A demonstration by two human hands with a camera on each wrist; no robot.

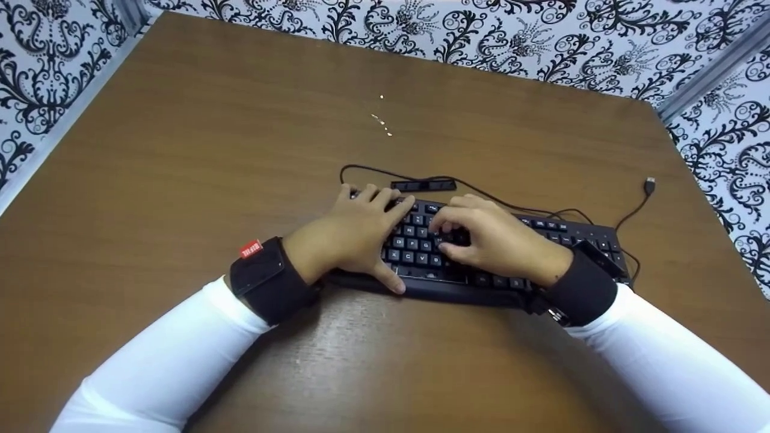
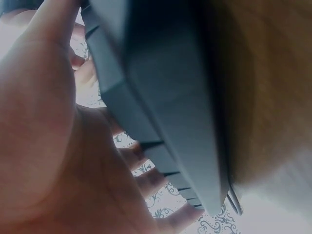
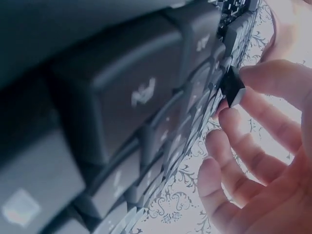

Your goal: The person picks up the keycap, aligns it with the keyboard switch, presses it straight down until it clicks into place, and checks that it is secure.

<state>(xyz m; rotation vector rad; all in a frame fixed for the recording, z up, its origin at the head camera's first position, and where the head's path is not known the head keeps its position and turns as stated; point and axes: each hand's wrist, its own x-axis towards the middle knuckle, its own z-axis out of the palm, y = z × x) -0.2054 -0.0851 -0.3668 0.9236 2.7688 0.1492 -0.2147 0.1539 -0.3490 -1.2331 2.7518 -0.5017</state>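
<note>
A black keyboard (image 1: 415,243) lies on the brown table. My left hand (image 1: 361,231) rests across its left end, fingers spread and fairly straight over the keys and the thumb on the front edge. In the left wrist view, that hand's fingers reach over the keyboard's side (image 2: 170,97). My right hand (image 1: 496,237) is above the middle keys. Between its thumb and index finger it pinches a small black keycap (image 3: 234,87), seen in the right wrist view close to the key rows. The other fingers curve loosely beneath.
Behind the keyboard lies a black oblong piece (image 1: 423,185), with a black cable (image 1: 499,200) looping past it. The cable's USB plug (image 1: 649,186) lies at the right. Several small bright specks (image 1: 382,122) show farther back on the table (image 1: 210,150). Patterned walls surround the table.
</note>
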